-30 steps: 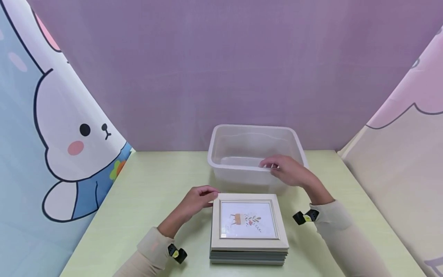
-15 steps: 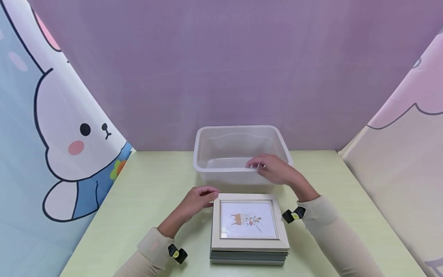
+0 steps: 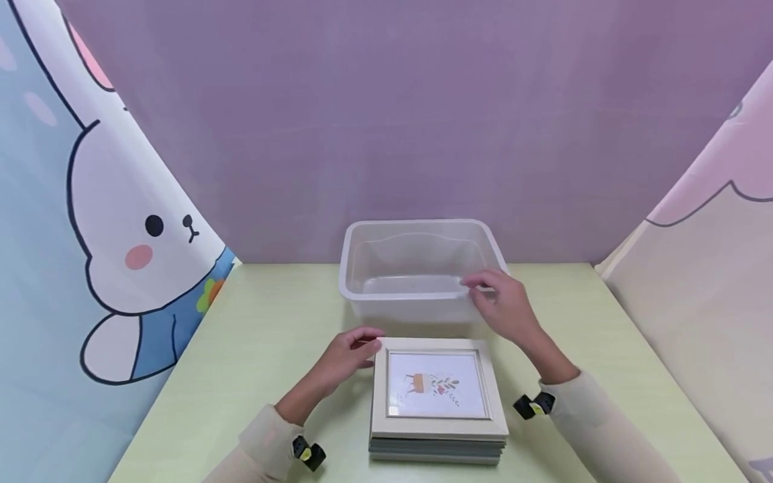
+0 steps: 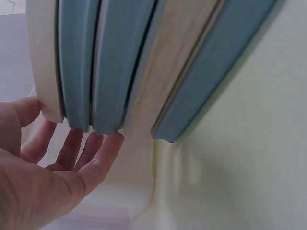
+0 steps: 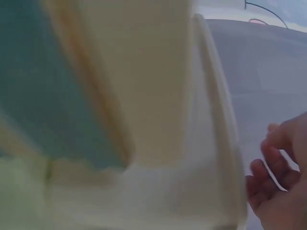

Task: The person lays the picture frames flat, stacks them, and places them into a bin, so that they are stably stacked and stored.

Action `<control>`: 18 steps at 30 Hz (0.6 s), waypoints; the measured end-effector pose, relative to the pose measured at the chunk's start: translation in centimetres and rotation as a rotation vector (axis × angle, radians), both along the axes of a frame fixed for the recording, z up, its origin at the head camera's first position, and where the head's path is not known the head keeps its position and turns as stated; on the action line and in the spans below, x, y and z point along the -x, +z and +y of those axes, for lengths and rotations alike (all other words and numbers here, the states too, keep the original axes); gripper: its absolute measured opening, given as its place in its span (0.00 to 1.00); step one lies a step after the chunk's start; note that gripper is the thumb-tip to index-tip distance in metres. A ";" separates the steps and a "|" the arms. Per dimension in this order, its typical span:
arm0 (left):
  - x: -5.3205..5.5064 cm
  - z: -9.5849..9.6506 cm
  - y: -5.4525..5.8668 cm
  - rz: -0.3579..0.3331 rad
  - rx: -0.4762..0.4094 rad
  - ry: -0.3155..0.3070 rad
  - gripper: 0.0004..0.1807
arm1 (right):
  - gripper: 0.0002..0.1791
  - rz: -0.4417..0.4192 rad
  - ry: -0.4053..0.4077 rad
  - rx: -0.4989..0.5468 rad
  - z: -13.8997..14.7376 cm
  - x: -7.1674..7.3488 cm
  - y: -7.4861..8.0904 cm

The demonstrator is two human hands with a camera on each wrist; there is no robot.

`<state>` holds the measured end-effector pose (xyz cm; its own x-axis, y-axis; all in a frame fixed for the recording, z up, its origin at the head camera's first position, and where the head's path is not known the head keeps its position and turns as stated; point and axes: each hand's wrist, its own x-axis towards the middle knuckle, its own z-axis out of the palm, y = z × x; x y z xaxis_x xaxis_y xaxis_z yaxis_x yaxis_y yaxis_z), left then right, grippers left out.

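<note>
A cream picture frame (image 3: 382,389) with a drawing inside lies on top of a stack of frames (image 3: 437,449) at the front of the table. My left hand (image 3: 343,361) is at the stack's far left corner. In the left wrist view, its thumb and fingertips touch the ends of the cream frame (image 4: 44,57) and the blue-grey frames (image 4: 120,52). Behind the stack stands a translucent plastic bin (image 3: 417,296) with nothing inside. My right hand (image 3: 507,308) hovers by its front right rim, fingers loosely bent and holding nothing; the right wrist view shows it beside the bin's rim (image 5: 225,124).
The pale green table (image 3: 284,302) ends at a purple backdrop (image 3: 392,114) right behind the bin. A rabbit-print cloth (image 3: 139,221) hangs on the left, a pink and cream one (image 3: 706,282) on the right. Small black devices (image 3: 534,406) sit at both cuffs.
The bin slid left along with my right hand, then stopped. Since then, my right hand has come off its front rim and shifted right. My left hand has stayed at the stack's corner.
</note>
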<state>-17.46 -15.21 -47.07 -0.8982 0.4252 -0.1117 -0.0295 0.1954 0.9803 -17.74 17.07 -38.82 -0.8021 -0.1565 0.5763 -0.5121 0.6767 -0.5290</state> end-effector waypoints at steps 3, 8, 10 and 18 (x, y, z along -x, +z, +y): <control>-0.6 -0.3 -0.2 0.008 -0.018 -0.009 0.25 | 0.10 0.113 -0.009 0.031 1.2 -1.3 -1.2; -1.5 -1.0 -0.6 0.000 -0.045 -0.022 0.31 | 0.12 0.063 0.022 0.063 2.8 -3.5 -3.1; -1.8 -1.1 -0.8 -0.003 -0.045 -0.018 0.31 | 0.12 -0.048 0.057 0.088 3.3 -4.3 -3.9; -3.3 -1.4 -1.9 -0.035 -0.081 -0.027 0.32 | 0.20 -0.438 0.190 0.258 4.2 -7.0 -7.8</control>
<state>-14.15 -16.56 -49.01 -0.8823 0.4584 -0.1067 -0.0592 0.1168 0.9914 -10.72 21.27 -46.64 -0.9472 -0.2201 0.2332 -0.3071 0.4134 -0.8572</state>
